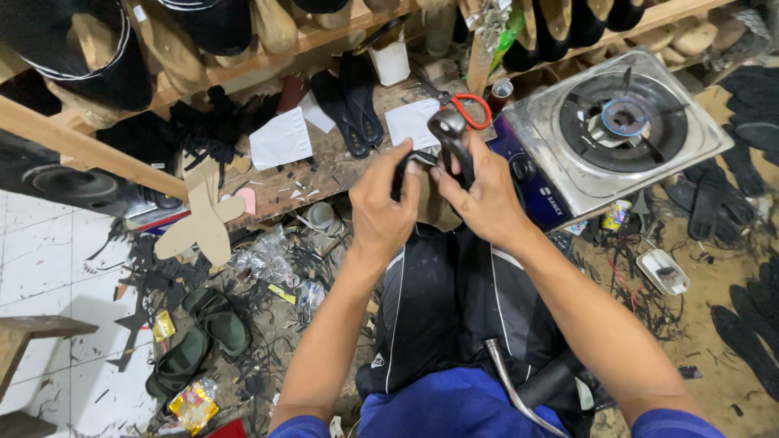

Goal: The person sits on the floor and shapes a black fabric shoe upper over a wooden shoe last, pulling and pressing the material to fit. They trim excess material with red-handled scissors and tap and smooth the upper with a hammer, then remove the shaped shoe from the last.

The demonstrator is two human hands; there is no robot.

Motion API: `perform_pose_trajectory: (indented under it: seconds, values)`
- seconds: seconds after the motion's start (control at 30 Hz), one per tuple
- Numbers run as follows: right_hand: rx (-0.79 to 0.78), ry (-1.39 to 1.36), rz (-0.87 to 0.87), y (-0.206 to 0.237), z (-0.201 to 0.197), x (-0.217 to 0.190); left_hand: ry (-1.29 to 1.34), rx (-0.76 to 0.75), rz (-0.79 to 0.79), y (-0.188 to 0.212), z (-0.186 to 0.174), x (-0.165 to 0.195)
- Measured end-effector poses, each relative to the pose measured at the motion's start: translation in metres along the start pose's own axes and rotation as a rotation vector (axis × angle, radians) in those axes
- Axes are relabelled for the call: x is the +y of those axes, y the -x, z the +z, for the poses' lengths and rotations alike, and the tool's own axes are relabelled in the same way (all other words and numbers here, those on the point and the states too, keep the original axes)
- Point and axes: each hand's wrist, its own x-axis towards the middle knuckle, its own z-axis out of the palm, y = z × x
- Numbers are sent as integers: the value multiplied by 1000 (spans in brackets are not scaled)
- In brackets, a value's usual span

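Note:
My left hand (384, 207) grips a black piece of shoe material (403, 169), fingers curled over its edge. My right hand (481, 195) is closed around the dark handles of a pair of lasting pliers (450, 134), whose metal head points up and away from me. The two hands meet above my lap, where a black shoe upper with white stripes (442, 300) rests. A curved metal tool with a black handle (527, 389) lies across my blue-clad legs.
A single-burner gas stove (617, 130) stands at the right. Red-handled scissors (468, 108), white paper patterns (280, 138) and black insoles (350, 101) lie on the wooden bench. Green sandals (203, 337), scraps and wrappers litter the floor. Shelves of wooden lasts run above.

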Motion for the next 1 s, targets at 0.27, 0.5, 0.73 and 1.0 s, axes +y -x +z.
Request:
perform_pose_trajectory:
  seconds: [0.27,0.5,0.73,1.0]
  values:
    - [-216,-509,426,1,-48,-14,603,-69,-324,0,22,-11]
    - [-481,-71,380,56,-78,-59,597,-161,-199,4,28,10]
    - [-344,-227,715,57,-62,-41,562,-256,-182,9,31,24]
    - [-568,28,605,19,-99,-53,319,-125,-125,18,41,52]
